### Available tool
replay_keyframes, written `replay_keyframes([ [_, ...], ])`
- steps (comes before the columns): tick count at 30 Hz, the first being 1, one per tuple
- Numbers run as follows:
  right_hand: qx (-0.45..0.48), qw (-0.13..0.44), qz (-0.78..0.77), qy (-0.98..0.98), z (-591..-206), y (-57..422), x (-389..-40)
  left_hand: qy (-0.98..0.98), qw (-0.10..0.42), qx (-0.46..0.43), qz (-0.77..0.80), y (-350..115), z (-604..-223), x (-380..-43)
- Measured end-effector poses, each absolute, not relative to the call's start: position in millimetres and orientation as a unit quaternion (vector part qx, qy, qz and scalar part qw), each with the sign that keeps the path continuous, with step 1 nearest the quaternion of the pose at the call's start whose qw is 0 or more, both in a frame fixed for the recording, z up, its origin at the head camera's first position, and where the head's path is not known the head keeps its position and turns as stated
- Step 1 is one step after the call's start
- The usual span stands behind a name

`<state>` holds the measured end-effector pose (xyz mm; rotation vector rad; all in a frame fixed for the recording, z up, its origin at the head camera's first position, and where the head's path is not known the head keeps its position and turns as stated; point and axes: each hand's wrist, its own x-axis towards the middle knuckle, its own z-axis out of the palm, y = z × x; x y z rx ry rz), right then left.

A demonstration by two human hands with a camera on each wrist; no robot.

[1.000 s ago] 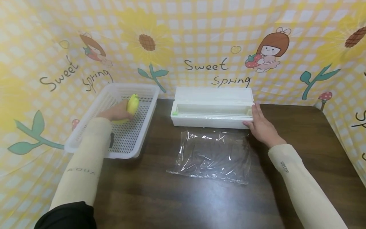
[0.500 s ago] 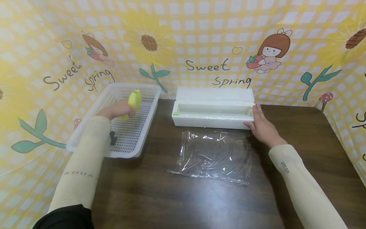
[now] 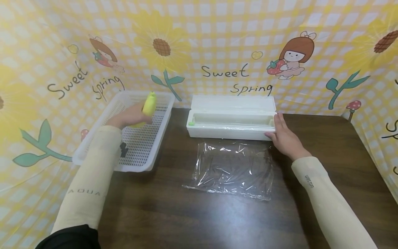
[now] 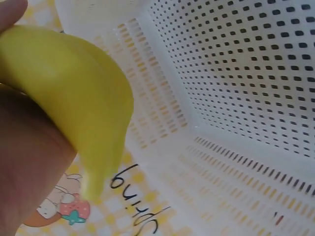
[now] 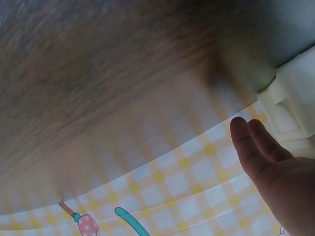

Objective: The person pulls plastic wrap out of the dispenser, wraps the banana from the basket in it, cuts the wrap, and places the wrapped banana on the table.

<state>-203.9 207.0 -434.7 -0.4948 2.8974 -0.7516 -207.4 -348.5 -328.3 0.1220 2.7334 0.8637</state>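
My left hand (image 3: pixel 132 116) grips a yellow banana (image 3: pixel 150 105) over the white perforated basket (image 3: pixel 170 114). In the left wrist view the banana (image 4: pixel 83 93) curves out of the grip with its narrow tip pointing down, the basket wall beside it. My right hand (image 3: pixel 287 140) rests against the right end of a long white cling film box (image 3: pixel 230 133), fingers straight along its end and thumb at the front. The box's lid (image 3: pixel 233 103) stands raised at the back. A sheet of clear cling film (image 3: pixel 234 169) lies on the table in front of the box.
A small dark object (image 3: pixel 123 150) lies in the basket, partly behind my left sleeve (image 3: pixel 96 162). A green slider (image 3: pixel 191 123) sits at the box's left end. Behind the brown table (image 3: pixel 199 221) hangs a yellow checked cloth (image 3: pixel 224 41).
My left hand has moved a little up and to the right with the banana, which has turned slightly. The right hand, box and film have stayed put.
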Motion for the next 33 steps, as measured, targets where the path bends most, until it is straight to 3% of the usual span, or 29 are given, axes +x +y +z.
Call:
replay_keyframes([
  [8,-0.162,0.050,-0.248,0.954,-436.4,207.6,-204.2,0.942,0.124,0.053,0.306,-332.0,-319.7,-208.3],
  [21,-0.160,0.053,-0.251,0.953,-435.2,207.5,-203.1,0.948,0.080,0.152,0.268,-277.2,-303.5,-207.7],
  [33,-0.173,0.074,-0.248,0.951,-434.3,214.0,-208.7,0.933,0.114,0.206,0.274,-216.5,-306.5,-192.7],
])
